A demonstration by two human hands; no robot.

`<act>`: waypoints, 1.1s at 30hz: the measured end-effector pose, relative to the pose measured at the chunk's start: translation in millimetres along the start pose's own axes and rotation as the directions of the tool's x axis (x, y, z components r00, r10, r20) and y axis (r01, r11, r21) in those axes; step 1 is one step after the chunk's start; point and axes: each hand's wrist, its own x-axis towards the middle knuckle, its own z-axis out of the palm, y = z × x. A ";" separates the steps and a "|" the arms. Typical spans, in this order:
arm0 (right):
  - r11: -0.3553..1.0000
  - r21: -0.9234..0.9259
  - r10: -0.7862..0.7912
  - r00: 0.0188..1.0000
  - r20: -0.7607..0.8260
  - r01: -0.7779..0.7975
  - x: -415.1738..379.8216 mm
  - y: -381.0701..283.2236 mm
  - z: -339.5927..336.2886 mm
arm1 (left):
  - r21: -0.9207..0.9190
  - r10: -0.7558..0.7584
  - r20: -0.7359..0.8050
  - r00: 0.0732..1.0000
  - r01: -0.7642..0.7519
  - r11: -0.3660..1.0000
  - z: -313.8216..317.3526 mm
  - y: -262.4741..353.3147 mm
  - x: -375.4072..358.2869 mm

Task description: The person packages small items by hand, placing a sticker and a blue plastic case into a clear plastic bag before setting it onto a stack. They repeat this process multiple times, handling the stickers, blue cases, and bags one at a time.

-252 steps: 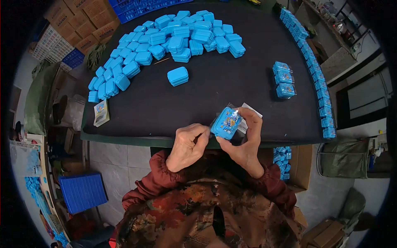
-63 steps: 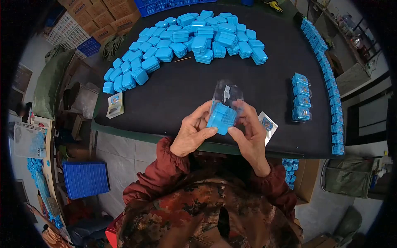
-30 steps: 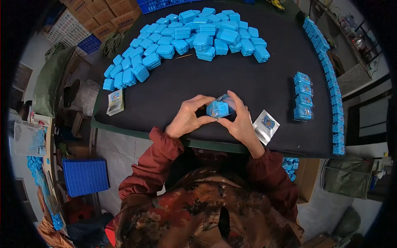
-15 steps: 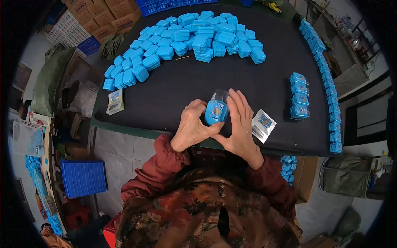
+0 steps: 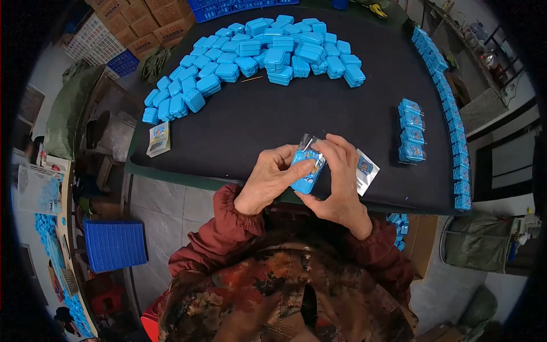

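A small blue box [image 5: 305, 181] with a colourful picture on its face is held between both hands above the table's near edge. Clear plastic film [image 5: 308, 140] sticks up past its far end. My left hand [image 5: 272, 178] grips the box from the left, its thumb lying across the face. On the other side, my right hand [image 5: 337, 185] has its fingertips on the film and far end, with the thumb at the near end. A white printed sheet [image 5: 366, 171] lies just right of my right hand, which partly covers it.
Several plain blue boxes [image 5: 249, 48] are heaped across the far side of the black table [image 5: 239, 122]. Film-wrapped boxes [image 5: 411, 135] form a short row at right, and a longer row [image 5: 456, 131] follows the right edge. Another printed stack [image 5: 159, 139] lies at left.
The box has come nearer to my body and turned slightly. My left thumb has moved onto its face, and my right fingers have bent down over the film at the far end.
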 end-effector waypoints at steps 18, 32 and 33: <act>0.987 0.115 0.120 0.992 -0.050 -0.113 -1.4 -3.9 -1.3 | -0.298 -0.052 -0.085 0.995 0.024 0.954 14.5 -6.7 -18.4; 0.963 0.221 0.158 0.987 0.003 -0.155 -4.0 -0.5 -5.2 | -0.436 -0.156 0.114 0.981 0.191 0.880 2.3 -12.7 -11.1; 0.962 0.241 0.141 0.990 -0.021 -0.132 -3.8 0.2 -5.0 | -0.474 -0.147 0.126 0.981 0.190 0.860 1.9 -14.0 -10.4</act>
